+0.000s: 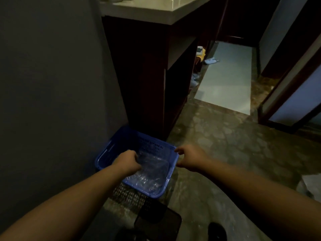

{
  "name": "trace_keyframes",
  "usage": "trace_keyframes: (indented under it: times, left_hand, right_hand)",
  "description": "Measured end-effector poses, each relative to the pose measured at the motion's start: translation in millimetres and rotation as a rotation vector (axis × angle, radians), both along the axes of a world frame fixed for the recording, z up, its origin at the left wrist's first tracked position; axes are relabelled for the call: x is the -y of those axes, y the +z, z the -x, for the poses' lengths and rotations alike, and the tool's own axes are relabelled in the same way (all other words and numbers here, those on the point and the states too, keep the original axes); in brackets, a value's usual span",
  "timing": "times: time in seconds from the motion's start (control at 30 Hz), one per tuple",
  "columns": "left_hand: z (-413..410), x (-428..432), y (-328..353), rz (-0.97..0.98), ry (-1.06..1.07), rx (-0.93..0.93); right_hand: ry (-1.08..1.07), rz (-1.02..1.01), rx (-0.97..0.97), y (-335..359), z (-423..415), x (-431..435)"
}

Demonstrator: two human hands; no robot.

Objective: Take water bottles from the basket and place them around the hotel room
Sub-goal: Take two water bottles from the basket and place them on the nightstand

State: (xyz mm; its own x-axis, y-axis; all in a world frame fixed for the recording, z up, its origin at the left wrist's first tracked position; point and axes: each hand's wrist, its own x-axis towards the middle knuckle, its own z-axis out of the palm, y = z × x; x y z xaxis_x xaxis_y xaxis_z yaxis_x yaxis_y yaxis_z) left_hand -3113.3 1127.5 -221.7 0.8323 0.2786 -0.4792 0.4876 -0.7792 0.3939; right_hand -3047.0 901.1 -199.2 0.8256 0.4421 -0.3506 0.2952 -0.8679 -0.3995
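Observation:
A blue plastic basket (121, 141) sits on the floor against the grey wall, beside a dark cabinet. Several clear water bottles (151, 173) lie inside it, blurred together. My left hand (127, 162) reaches down into the basket with its fingers curled among the bottles; whether it grips one is hard to tell. My right hand (188, 158) hovers at the basket's right rim, fingers loosely curled and holding nothing.
A dark wooden cabinet (147, 75) with a pale countertop (156, 9) stands just behind the basket. Patterned stone floor (225, 145) runs right towards a lit tiled passage (229, 75) with slippers (211, 60). A dark door frame (286, 84) is at right. My shoe (217, 232) shows below.

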Motion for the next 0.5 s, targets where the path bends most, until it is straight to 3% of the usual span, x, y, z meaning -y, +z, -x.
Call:
trace_keyframes:
  times: [0.2,0.5]
  left_hand:
    - [-46,18,-8,0.029,0.221,0.001]
    - [-83,97,-30,0.099,0.57,-0.023]
  right_hand:
    - [0.228,0.002,0.064,-11,-86,-1]
    - [0.472,0.02,0.003,-19,-201,26]
